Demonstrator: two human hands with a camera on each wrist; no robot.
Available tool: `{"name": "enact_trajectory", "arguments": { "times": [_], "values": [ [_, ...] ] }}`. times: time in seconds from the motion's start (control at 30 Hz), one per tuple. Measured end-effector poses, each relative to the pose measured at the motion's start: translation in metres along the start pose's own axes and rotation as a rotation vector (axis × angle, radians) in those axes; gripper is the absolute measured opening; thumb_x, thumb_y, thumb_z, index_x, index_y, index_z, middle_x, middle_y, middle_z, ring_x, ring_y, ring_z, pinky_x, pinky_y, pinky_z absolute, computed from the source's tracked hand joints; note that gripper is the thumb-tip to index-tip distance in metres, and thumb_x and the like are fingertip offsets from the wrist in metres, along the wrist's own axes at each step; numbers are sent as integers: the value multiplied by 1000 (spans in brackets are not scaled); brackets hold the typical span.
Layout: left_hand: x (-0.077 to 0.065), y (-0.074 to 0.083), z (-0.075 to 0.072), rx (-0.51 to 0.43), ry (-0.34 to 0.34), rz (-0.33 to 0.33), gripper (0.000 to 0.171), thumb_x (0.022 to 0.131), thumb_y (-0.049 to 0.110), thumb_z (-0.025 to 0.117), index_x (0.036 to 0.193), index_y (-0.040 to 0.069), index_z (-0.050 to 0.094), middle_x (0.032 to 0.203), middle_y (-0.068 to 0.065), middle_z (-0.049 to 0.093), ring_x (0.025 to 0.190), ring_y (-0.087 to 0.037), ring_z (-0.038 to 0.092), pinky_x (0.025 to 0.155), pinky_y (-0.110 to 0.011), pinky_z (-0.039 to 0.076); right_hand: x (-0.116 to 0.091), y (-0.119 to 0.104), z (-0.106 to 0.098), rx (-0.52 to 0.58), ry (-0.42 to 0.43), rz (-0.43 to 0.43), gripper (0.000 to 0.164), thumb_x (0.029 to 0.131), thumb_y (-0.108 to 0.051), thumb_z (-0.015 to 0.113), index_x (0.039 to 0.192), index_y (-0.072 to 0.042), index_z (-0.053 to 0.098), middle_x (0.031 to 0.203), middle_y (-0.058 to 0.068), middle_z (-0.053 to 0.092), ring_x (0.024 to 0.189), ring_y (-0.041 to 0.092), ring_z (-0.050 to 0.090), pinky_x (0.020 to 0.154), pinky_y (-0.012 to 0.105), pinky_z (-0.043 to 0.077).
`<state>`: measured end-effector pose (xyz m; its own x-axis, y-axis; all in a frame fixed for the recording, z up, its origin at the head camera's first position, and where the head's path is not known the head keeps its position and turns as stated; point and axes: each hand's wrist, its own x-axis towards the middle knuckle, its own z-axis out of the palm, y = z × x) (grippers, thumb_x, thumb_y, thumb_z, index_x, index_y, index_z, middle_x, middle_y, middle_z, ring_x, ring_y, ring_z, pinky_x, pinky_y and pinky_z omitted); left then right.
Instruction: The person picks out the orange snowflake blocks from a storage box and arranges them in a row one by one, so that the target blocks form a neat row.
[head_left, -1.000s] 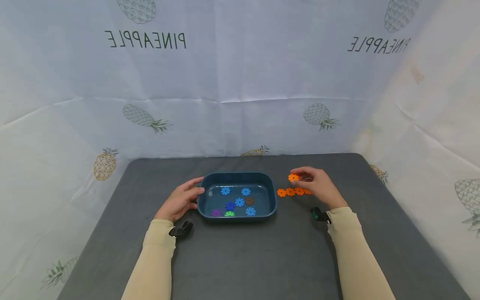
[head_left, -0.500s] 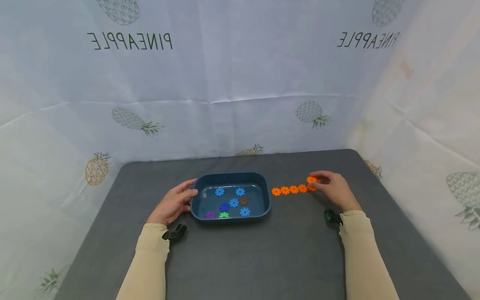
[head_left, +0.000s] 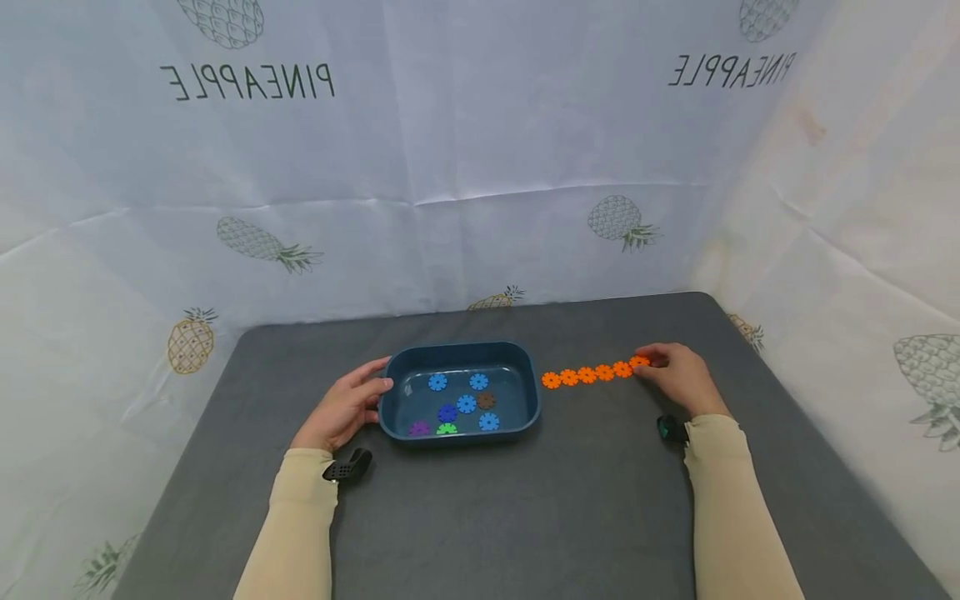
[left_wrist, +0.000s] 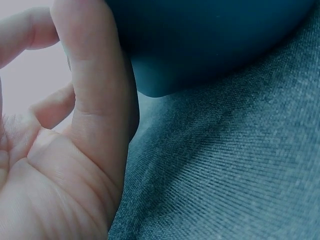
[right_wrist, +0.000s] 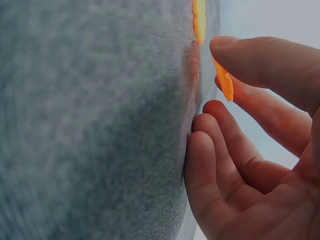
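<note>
My left hand (head_left: 341,408) grips the left end of a dark blue tray (head_left: 460,440), its thumb at the rim. The left wrist view shows the thumb (left_wrist: 95,75) against the tray's outer wall (left_wrist: 200,45). Over at the right, my right hand (head_left: 681,379) pinches an orange notched plastic disc (head_left: 640,362) between thumb and index finger. In the right wrist view this disc (right_wrist: 224,82) is tilted close over the cloth, the other fingers curled below it. Several matching orange discs (head_left: 587,375) lie edge to edge in a row leading from the tray to this hand.
Inside the tray lie several light blue discs (head_left: 467,404), plus a dark blue (head_left: 447,413), a brown (head_left: 486,401), a purple (head_left: 419,428) and a green one (head_left: 447,429). The grey table (head_left: 510,517) backs onto a white pineapple-print curtain (head_left: 480,250).
My right hand has carried the orange disc rightward and down to the row's right end, uncovering more of the row. My left hand stays at the tray. The head view has shifted slightly.
</note>
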<state>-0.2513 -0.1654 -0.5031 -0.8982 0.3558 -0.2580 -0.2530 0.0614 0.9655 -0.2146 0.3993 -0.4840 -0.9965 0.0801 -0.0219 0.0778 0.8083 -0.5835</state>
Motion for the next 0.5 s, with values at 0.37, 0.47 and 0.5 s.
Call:
{"name": "enact_trajectory", "arguments": {
  "times": [0.37,0.47,0.5],
  "values": [
    [-2,3,1,11,5,-4,73,109,32,67,171,17,33,136,-9,64,94,-14,72,78,-31,65,-1,-1,0,-6,-24,29,43,106,-22,71,144,-2,67,139,30,63,120,45,63,98,62,55],
    [-2,4,1,11,8,-2,72,109,31,67,171,17,33,135,-9,64,93,-14,72,79,-32,65,0,-2,-1,-8,-30,33,43,106,-21,71,144,-1,67,140,31,62,120,46,62,98,62,55],
    [-2,5,1,11,8,-3,72,109,31,66,171,17,33,136,-9,64,93,-14,72,79,-32,65,1,-2,-1,-6,-32,34,43,106,-20,71,144,-1,66,140,31,62,120,46,62,98,61,55]
  ]
}}
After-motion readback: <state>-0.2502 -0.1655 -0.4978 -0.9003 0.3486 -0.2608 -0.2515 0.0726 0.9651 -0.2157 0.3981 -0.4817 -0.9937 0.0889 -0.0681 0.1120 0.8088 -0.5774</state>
